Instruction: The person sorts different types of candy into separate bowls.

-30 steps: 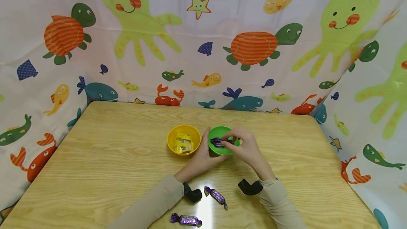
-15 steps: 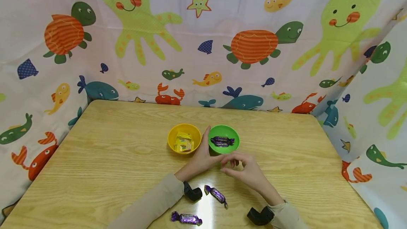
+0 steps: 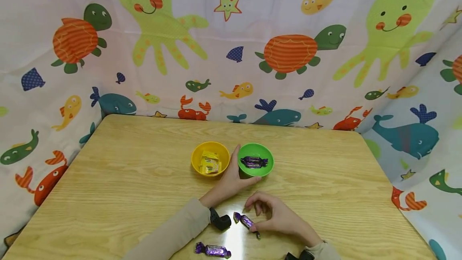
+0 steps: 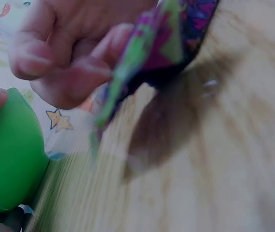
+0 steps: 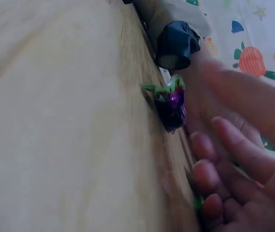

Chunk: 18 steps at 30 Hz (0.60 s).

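Note:
My left hand (image 3: 228, 184) holds the green bowl (image 3: 256, 150) by its side, thumb along the near side and fingers on the left. Purple twist-wrapped candy (image 3: 254, 162) lies inside; whether it is one piece or two, I cannot tell. Just above the table, my right hand (image 3: 279, 216) reaches over another purple candy (image 3: 247, 220), its thumb and fingers spread apart with nothing held between them. In the left wrist view that candy (image 4: 168, 46) looms large beside the right hand's fingers. The right wrist view shows the candy (image 5: 172, 104) apart from the fingertips.
A yellow bowl (image 3: 196, 160) with yellow packets (image 3: 210, 163) stands left of my left hand. Another purple candy (image 3: 215, 250) lies at the table's near side. Patterned cloth (image 3: 216, 63) closes off the back and sides of the wooden table (image 3: 137, 163).
My right hand has let go of a candy in the green bowl, drawn back and come down toward me over the nearer candy. My left hand stays at the bowl.

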### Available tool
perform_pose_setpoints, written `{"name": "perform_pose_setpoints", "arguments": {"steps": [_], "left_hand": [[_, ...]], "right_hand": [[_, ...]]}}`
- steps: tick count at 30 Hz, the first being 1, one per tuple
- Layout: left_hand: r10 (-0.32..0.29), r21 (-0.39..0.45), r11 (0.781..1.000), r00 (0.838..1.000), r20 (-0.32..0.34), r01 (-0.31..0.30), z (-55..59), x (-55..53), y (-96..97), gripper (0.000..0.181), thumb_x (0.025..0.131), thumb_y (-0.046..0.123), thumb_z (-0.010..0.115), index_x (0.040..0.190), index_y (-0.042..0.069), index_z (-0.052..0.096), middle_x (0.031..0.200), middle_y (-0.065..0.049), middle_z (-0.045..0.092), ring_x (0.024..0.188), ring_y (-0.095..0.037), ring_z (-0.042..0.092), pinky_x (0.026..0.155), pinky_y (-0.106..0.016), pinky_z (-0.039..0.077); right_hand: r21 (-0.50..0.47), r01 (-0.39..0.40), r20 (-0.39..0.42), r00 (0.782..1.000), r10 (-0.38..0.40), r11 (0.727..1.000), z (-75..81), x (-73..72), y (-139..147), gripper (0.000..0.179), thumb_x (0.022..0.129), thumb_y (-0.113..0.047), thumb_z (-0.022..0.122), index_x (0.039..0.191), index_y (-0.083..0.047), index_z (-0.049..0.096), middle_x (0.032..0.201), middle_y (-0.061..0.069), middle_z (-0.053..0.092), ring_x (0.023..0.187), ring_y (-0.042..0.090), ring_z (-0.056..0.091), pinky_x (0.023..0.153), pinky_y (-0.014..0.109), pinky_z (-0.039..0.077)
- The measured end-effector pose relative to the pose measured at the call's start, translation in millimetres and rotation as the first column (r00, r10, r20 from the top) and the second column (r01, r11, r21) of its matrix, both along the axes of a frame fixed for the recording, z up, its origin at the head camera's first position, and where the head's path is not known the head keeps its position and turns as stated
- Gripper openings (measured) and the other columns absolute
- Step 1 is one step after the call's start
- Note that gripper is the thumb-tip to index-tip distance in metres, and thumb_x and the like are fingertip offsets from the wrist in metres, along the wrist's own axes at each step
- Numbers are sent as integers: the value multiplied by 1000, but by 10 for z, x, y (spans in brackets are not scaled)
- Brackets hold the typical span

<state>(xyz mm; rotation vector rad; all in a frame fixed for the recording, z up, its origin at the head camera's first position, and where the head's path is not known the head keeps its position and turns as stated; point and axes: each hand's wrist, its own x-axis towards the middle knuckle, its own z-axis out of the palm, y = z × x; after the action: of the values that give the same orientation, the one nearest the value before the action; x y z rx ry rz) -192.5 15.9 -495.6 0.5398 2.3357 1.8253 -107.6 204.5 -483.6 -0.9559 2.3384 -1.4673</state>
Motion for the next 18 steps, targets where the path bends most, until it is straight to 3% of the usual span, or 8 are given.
{"name": "perform_pose_setpoints", "arguments": {"steps": [3,7,18], "left_hand": [[0,-1,1000,1000,-7,0,-17,8,5,118,81,43,81,160,17,-1,165,-7,8,149,-23,15,118,-49,17],[6,-7,1000,1000,-6,-6,-20,9,1,117,81,41,82,160,17,0,165,-6,10,149,-21,16,118,-47,18],[3,-1,1000,1000,-3,-3,-23,5,5,115,81,37,82,160,16,1,164,-9,12,148,-22,18,118,-48,19]], "right_hand": [[36,-61,-158,985,66,997,-49,-12,-13,50,73,-29,90,114,-19,63,100,-3,61,83,12,53,73,23,46],[44,-111,-294,948,119,993,-96,-29,-41,49,74,-29,89,113,-19,61,108,-8,60,91,9,54,79,22,46],[-35,-150,-331,935,130,988,-159,-37,-44,31,82,-6,78,106,-19,64,102,-7,63,93,8,58,80,24,50]]}}
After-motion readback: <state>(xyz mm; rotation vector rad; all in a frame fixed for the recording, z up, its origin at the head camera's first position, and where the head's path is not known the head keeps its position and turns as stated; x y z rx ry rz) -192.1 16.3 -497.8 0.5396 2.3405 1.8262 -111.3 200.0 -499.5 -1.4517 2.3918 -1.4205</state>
